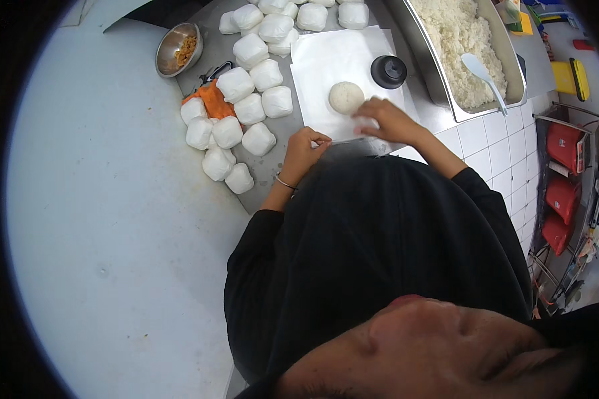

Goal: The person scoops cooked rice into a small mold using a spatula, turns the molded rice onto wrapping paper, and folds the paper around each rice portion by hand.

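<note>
A round rice ball (346, 98) rests on a stack of white wrapping paper (324, 55) in front of me. My left hand (303, 152) pinches the near left edge of the paper between thumb and fingers. My right hand (387, 121) is at the rice ball's lower right, its fingers apart and blurred by motion. Whether its fingertips touch the ball or the paper is hard to make out. A black round mould or cup (388, 72) stands on the right part of the paper, beyond my right hand.
Several white paper-wrapped bundles (249, 108) crowd the steel table's left side, some on an orange cloth (213, 101). A steel bowl (168, 56) holds brown filling. Right of the paper, a deep steel tray (437, 85) contains cooked rice and a pale rice paddle (481, 72).
</note>
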Demonstrator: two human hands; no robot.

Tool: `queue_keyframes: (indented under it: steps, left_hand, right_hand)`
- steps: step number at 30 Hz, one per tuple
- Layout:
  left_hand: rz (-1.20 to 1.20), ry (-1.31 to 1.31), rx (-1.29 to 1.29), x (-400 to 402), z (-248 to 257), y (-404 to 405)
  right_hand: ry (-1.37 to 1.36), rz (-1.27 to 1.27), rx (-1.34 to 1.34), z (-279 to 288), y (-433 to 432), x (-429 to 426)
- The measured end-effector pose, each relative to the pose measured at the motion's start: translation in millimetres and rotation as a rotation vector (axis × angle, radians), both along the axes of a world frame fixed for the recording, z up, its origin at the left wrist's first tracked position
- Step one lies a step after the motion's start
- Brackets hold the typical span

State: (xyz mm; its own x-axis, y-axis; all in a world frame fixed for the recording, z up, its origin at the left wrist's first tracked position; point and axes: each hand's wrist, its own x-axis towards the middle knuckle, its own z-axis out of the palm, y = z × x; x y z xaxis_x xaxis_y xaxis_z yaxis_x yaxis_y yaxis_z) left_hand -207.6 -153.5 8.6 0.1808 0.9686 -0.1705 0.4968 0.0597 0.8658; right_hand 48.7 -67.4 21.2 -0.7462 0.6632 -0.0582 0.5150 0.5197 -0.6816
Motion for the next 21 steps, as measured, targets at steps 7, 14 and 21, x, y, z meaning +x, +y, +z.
queue_keyframes:
  steps: [7, 14, 21]
  left_hand:
    - [0.017, -0.03, 0.007, -1.7, 11.9, 20.7]
    - [0.049, -0.138, -0.202, -4.0, -7.6, 26.2]
    - [-0.009, 0.016, -0.089, -1.8, 3.4, 34.0]
  right_hand:
    - [-0.056, -0.052, -0.08, 1.5, -9.2, -10.3]
    - [0.013, -0.112, -0.442, -6.1, 5.2, -11.6]
    - [0.021, -0.212, -0.518, -11.5, 11.1, -17.3]
